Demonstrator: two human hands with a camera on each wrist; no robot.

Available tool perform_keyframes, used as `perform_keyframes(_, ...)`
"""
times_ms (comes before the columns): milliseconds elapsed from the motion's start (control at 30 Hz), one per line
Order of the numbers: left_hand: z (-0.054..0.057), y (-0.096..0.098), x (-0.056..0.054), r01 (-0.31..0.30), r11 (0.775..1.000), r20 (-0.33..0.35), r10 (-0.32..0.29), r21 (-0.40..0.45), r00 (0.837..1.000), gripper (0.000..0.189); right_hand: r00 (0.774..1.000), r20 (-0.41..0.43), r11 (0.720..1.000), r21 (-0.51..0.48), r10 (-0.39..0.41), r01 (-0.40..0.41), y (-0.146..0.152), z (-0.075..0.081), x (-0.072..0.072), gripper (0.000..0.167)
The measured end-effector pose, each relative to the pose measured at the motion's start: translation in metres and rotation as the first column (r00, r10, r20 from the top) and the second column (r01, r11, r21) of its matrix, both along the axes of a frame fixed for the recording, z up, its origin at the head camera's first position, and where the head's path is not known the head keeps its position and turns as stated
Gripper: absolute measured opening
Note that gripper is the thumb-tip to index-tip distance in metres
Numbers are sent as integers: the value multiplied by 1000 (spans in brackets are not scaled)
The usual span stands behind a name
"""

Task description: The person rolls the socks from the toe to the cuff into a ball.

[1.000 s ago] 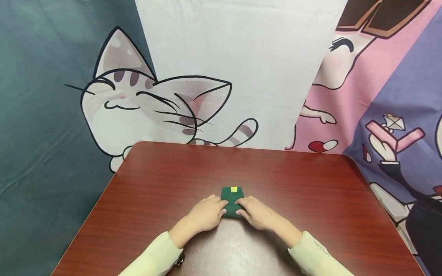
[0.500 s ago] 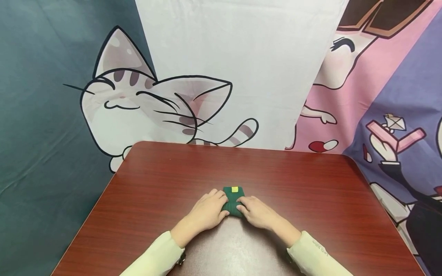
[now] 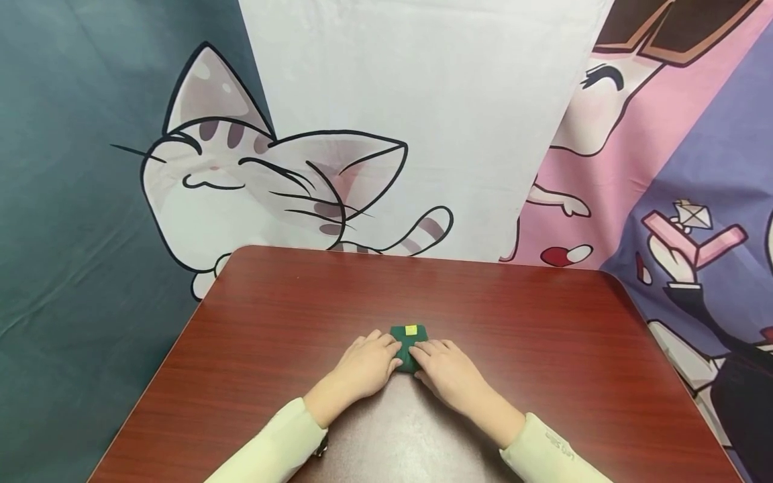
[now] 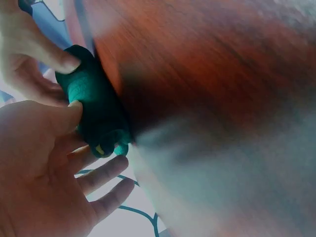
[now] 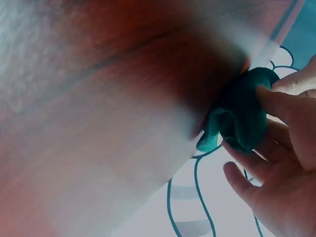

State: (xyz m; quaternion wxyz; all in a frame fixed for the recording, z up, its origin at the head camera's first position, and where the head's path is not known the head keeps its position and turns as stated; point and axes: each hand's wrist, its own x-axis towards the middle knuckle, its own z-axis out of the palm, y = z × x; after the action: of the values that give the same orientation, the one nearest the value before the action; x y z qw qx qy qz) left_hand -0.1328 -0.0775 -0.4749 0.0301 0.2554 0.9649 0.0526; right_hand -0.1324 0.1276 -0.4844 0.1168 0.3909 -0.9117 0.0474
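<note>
A dark green cloth (image 3: 407, 360), folded into a small bundle with a yellow patch (image 3: 411, 330) at its far end, lies on the table before me. My left hand (image 3: 364, 369) holds its left side, thumb at the near edge. From the other side my right hand (image 3: 448, 373) grips it, fingertips over the top. In the left wrist view the near part of the cloth (image 4: 96, 101) is a thick roll, both thumbs pressing on it. The right wrist view shows the roll's loose folded end (image 5: 239, 116) between thumb and fingers. The hands partly hide the sides.
The reddish-brown wooden table (image 3: 513, 308) has rounded far corners. Behind it hangs a backdrop (image 3: 471, 121) printed with a cartoon cat and other figures. Pale sleeves (image 3: 272, 439) cover both forearms.
The cloth's near edge has moved away from me, so the bundle looks shorter front to back. Both hands have shifted slightly, and the right fingers reach further over the cloth.
</note>
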Motion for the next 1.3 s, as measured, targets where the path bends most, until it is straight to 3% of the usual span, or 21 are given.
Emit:
perform_keyframes(233, -2, 0, 5, 51, 999, -92, -52, -13, 994, 40, 999, 48, 1000, 6, -2, 1, 0, -7, -4, 38)
perform_keyframes(433, -4, 3, 8, 15, 999, -85, -11, 45, 996, 31, 997, 75, 1000, -6, 21, -21, 1, -8, -9, 42)
perform_keyframes(633, -6, 5, 9, 57, 998, -110, -58, -11, 992, 29, 993, 114, 999, -18, 40, -38, 3, -6, -11, 48)
perform_keyframes(867, -5, 0, 7, 49, 999, -43, -49, -8, 998, 38, 990, 136, 999, -26, 41, -38, 3, -4, -14, 44)
perform_keyframes(1133, -7, 4, 3, 65, 996, -144, -74, -66, 987, 28, 993, 94, 995, -79, 65, -58, 6, -7, -14, 50)
perform_keyframes(1300, -9, 6, 2, 33, 998, -149, -41, -58, 988, 24, 990, 129, 994, -106, 54, -41, 7, -6, -15, 43)
